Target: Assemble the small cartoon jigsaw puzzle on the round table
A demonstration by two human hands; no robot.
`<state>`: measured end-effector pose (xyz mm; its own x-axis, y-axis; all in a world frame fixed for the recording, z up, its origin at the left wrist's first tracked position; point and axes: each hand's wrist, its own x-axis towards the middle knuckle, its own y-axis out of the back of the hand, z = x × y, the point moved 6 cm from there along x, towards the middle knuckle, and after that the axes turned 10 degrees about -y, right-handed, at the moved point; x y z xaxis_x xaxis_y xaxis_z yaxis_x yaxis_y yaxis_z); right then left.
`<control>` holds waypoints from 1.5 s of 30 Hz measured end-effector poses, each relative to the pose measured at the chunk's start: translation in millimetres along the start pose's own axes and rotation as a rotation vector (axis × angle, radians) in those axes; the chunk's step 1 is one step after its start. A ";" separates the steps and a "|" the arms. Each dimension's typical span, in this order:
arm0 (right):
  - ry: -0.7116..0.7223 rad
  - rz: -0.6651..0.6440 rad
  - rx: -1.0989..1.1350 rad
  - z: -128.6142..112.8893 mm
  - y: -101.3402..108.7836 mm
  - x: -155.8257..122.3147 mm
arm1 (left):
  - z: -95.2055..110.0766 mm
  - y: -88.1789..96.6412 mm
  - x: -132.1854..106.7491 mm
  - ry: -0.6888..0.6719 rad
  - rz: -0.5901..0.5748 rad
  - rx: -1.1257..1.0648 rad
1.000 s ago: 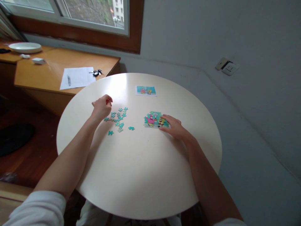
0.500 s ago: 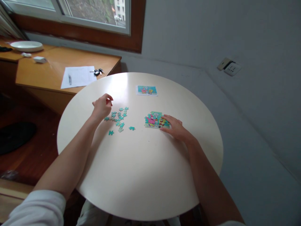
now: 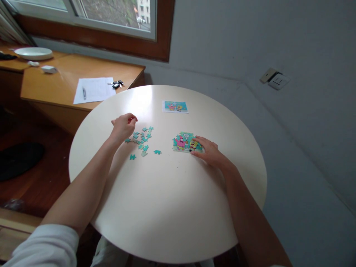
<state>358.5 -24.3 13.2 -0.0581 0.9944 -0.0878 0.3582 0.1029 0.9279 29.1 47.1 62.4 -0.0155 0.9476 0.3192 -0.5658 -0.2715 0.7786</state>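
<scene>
A partly joined jigsaw puzzle point(image 3: 184, 143) with cartoon figures on a teal ground lies flat on the round white table point(image 3: 155, 196). At its right edge rests my right hand point(image 3: 208, 149), thumb and fingers spread apart over that side, hiding the corner there. My left hand point(image 3: 124, 125) hovers just above and behind a scatter of loose teal puzzle pieces point(image 3: 143, 138). Its fingers are curled in a pinch, and whatever lies between them is hidden. Nearer to me lie a separate puzzle piece point(image 3: 132, 157) and another single piece point(image 3: 157, 152).
A small reference picture point(image 3: 175, 106) of the same cartoon lies toward the table's far side. Beyond the table on the left, a wooden desk point(image 3: 63, 66) holds a paper sheet point(image 3: 93, 89), keys point(image 3: 116, 84) and a white plate point(image 3: 33, 53). A wall stands behind and right.
My left hand has shifted very slightly and its fingers remain curled. My right hand stays at the puzzle's right side. The whole view has moved a little.
</scene>
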 end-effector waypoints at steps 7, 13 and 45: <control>-0.023 -0.016 -0.014 -1.0 -0.1 -0.4 | 0.1 -1.8 -1.8 -0.060 0.007 0.012; -0.023 -0.016 -0.013 -1.4 0.7 -0.7 | 0.5 -3.9 -2.6 -0.071 0.006 0.015; -0.003 -0.006 -0.009 -0.7 -0.1 -0.4 | 2.1 -10.1 -2.4 -0.155 0.003 -0.216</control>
<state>357.9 -24.7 13.4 -0.0572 0.9939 -0.0942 0.3500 0.1083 0.9305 36.6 47.1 54.9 0.1000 0.9052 0.4131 -0.7289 -0.2160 0.6497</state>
